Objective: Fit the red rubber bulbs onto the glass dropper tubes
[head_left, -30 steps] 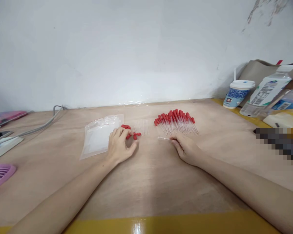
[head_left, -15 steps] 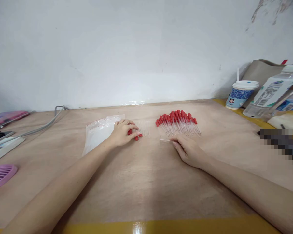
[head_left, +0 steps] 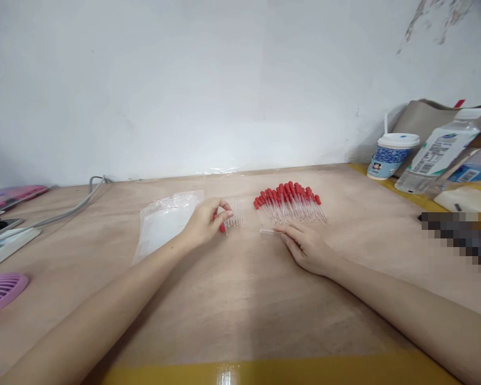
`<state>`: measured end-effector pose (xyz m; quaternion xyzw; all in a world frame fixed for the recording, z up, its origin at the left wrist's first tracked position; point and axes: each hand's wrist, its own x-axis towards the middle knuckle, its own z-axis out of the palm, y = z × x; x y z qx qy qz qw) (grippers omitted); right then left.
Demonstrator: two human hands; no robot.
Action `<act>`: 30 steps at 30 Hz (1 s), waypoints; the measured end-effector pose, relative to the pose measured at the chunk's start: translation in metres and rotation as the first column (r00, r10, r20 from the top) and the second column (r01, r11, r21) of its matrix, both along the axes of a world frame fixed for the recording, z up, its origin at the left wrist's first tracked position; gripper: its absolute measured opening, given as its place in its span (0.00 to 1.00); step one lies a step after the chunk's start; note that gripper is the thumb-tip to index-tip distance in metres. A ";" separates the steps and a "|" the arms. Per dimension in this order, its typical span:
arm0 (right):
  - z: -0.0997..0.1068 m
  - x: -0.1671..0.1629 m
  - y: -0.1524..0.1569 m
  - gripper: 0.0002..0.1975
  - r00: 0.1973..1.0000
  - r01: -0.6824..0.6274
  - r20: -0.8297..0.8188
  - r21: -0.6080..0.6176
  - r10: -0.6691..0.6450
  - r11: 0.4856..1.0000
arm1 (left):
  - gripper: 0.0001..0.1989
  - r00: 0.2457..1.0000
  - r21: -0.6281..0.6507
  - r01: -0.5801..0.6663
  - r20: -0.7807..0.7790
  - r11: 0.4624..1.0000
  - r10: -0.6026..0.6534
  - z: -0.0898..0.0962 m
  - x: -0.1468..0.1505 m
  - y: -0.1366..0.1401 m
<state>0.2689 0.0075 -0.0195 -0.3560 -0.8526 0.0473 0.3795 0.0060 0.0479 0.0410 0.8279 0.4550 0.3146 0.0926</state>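
Note:
My left hand is closed in a pinch above the table, thumb against fingertips; what lies between them is hidden. Close under it are red rubber bulbs, partly covered by the fingers. Just past the fingertips, several clear thin tubes lie side by side. On the other side, my right hand rests low over the table, closed on a clear glass dropper tube that points left, its other end hidden in the fingers. Behind that hand, droppers with red bulbs lie fanned out in a pile.
A clear zip bag lies beneath and left of my left forearm. At the right stand a paper cup with a straw and a plastic bottle. A grey cable and a pink slatted object are at the left.
My left hand has lifted slightly and its fingers have come together. The red bulb that was by the thumb no longer shows there. My right hand keeps its hold on the tube.

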 end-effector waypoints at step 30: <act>0.007 -0.029 -0.014 0.09 0.995 0.037 0.086 0.063 -0.043 0.997 | 0.14 0.758 -0.474 0.240 0.637 0.847 0.141 -0.035 0.029 -0.044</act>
